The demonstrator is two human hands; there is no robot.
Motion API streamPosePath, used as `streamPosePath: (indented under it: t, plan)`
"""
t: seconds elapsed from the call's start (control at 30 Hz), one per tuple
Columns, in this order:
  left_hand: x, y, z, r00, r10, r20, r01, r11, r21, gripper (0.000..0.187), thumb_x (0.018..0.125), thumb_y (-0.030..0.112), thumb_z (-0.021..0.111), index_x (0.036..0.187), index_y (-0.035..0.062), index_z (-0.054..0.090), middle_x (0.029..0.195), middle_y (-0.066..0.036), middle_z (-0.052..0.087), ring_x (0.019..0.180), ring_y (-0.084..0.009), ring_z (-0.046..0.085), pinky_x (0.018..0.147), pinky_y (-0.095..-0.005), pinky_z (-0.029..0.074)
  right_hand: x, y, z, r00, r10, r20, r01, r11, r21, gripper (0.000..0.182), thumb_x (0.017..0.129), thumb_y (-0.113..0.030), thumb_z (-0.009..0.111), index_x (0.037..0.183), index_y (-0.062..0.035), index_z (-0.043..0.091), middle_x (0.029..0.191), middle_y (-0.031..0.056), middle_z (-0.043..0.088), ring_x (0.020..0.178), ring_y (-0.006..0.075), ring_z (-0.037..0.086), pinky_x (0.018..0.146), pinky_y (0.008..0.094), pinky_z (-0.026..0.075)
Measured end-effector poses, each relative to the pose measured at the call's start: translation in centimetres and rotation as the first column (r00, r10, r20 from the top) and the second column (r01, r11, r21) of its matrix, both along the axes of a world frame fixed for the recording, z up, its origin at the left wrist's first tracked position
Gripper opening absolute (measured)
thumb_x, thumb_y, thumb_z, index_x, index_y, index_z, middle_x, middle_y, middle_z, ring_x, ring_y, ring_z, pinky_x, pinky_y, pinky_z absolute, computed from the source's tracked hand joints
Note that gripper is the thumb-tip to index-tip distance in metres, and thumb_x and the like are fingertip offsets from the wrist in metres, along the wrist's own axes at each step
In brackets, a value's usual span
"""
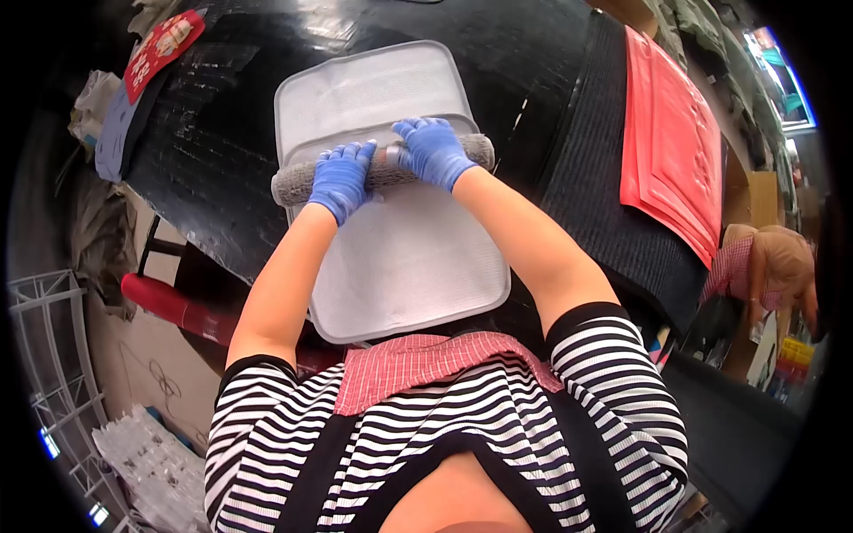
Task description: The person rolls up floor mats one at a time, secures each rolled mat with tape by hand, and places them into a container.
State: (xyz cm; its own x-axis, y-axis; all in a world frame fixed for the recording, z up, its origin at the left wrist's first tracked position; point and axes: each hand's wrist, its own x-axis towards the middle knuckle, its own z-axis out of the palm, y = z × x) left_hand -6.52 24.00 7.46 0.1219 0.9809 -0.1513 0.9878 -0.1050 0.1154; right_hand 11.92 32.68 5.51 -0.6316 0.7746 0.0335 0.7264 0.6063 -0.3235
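A rolled grey mat (pixel 298 184) lies crosswise over light grey mats (pixel 409 266) with rounded corners and darker edging. My left hand (pixel 343 178), in a blue glove, is wrapped over the left part of the roll. The right part is gripped by my right hand (pixel 432 153), gloved the same way. Between the hands, a small pale band or label shows on the roll. The underside of the roll and my thumbs are partly hidden.
The black table (pixel 213 133) carries a stack of red mats (pixel 671 142) on dark ribbed material (pixel 586 195) at the right. A red printed sheet (pixel 164 53) is at the upper left. Another person (pixel 764 266) is beyond the right edge.
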Motion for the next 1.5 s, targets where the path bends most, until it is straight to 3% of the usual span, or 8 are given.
streamPosePath:
  t: [0.27, 0.37, 0.5, 0.9, 1.03, 1.07, 1.2, 1.5]
  plan:
    - [4.1, -4.2, 2.5, 0.996, -0.078, 0.034, 0.083, 0.982, -0.172, 0.05, 0.078, 0.029, 0.08, 0.119, 0.009, 0.059, 0.109, -0.016, 0.067, 0.108, -0.0324, 0.065, 0.093, -0.0432, 0.052, 6.9, -6.6, 5.7, 0.937, 0.101, 0.334, -0.048, 0.985, -0.163, 0.054, 0.081, -0.018, 0.076, 0.132, -0.013, 0.06, 0.127, 0.0147, 0.064, 0.122, 0.0313, 0.059, 0.104, 0.0427, 0.046]
    - [8.7, -13.9, 1.7, 0.991, -0.096, 0.097, 0.117, 0.966, -0.233, 0.053, 0.077, 0.028, 0.079, 0.121, 0.0088, 0.058, 0.108, -0.016, 0.067, 0.106, -0.0316, 0.064, 0.09, -0.0436, 0.052, 15.0, -13.7, 6.4, 0.973, 0.194, -0.124, -0.222, 0.934, -0.281, 0.055, 0.08, -0.021, 0.078, 0.132, -0.009, 0.061, 0.124, 0.0165, 0.067, 0.119, 0.0322, 0.062, 0.103, 0.0394, 0.048]
    - [11.0, -19.3, -0.8, 0.99, -0.121, -0.073, 0.117, 0.991, -0.058, 0.064, 0.074, 0.032, 0.081, 0.127, 0.0072, 0.055, 0.111, -0.013, 0.065, 0.106, -0.0301, 0.063, 0.088, -0.0424, 0.051, 28.8, -19.3, 8.5, 0.779, -0.488, -0.393, 0.439, 0.873, -0.215, 0.045, 0.086, -0.029, 0.073, 0.121, -0.0029, 0.066, 0.113, 0.0194, 0.071, 0.106, 0.0369, 0.067, 0.095, 0.0389, 0.053]
    - [11.9, -19.4, 0.4, 0.993, -0.101, -0.067, 0.094, 0.99, -0.103, 0.066, 0.074, 0.037, 0.083, 0.126, 0.0076, 0.056, 0.111, -0.013, 0.065, 0.106, -0.0303, 0.064, 0.089, -0.043, 0.052, 40.9, -29.3, 2.5, 0.708, -0.432, 0.558, 0.654, 0.699, -0.289, 0.025, 0.083, -0.014, 0.065, 0.106, -0.0089, 0.075, 0.106, 0.0198, 0.072, 0.101, 0.0388, 0.068, 0.09, 0.0431, 0.055]
    - [11.5, -20.4, 0.2, 0.992, -0.103, -0.075, 0.1, 0.994, -0.043, 0.075, 0.076, 0.047, 0.081, 0.133, 0.0066, 0.052, 0.12, -0.015, 0.062, 0.114, -0.0311, 0.06, 0.095, -0.0451, 0.048, 37.3, -24.6, -2.7, 0.463, -0.867, -0.184, -0.003, 0.206, -0.979, 0.023, 0.091, -0.005, 0.059, 0.11, -0.0023, 0.072, 0.092, 0.0144, 0.074, 0.083, 0.0264, 0.072, 0.071, 0.0375, 0.058]
    - [11.4, -20.4, -0.1, 0.99, -0.12, -0.07, 0.12, 0.993, -0.009, 0.077, 0.076, 0.049, 0.08, 0.134, 0.0064, 0.052, 0.122, -0.015, 0.061, 0.116, -0.0314, 0.059, 0.097, -0.0456, 0.047, 31.1, -26.4, 3.3, 0.588, -0.548, -0.594, 0.062, 0.763, -0.643, 0.026, 0.096, -0.011, 0.054, 0.116, 0.0001, 0.068, 0.096, 0.0135, 0.072, 0.079, 0.0247, 0.071, 0.065, 0.0356, 0.057]
    - [11.4, -20.2, 0.1, 0.995, -0.092, -0.044, 0.087, 0.99, -0.11, 0.087, 0.075, 0.056, 0.079, 0.138, 0.0046, 0.049, 0.129, -0.017, 0.059, 0.123, -0.0328, 0.055, 0.102, -0.0465, 0.044, 19.1, -22.1, 3.8, 0.071, -0.888, -0.455, -0.618, 0.318, -0.718, 0.028, 0.099, -0.019, 0.05, 0.114, 0.0017, 0.062, 0.099, 0.0147, 0.068, 0.083, 0.0241, 0.069, 0.069, 0.0361, 0.057]
    - [10.7, -17.9, 3.2, 0.296, 0.399, 0.868, -0.007, 0.91, -0.415, 0.085, 0.081, 0.061, 0.076, 0.133, -0.0027, 0.055, 0.125, -0.016, 0.065, 0.118, -0.0277, 0.061, 0.102, -0.0388, 0.047, 8.8, -20.1, -3.6, 0.476, -0.551, -0.685, 0.165, 0.821, -0.546, 0.024, 0.094, -0.024, 0.066, 0.109, -0.0052, 0.07, 0.09, 0.0087, 0.073, 0.084, 0.0174, 0.069, 0.074, 0.0326, 0.053]
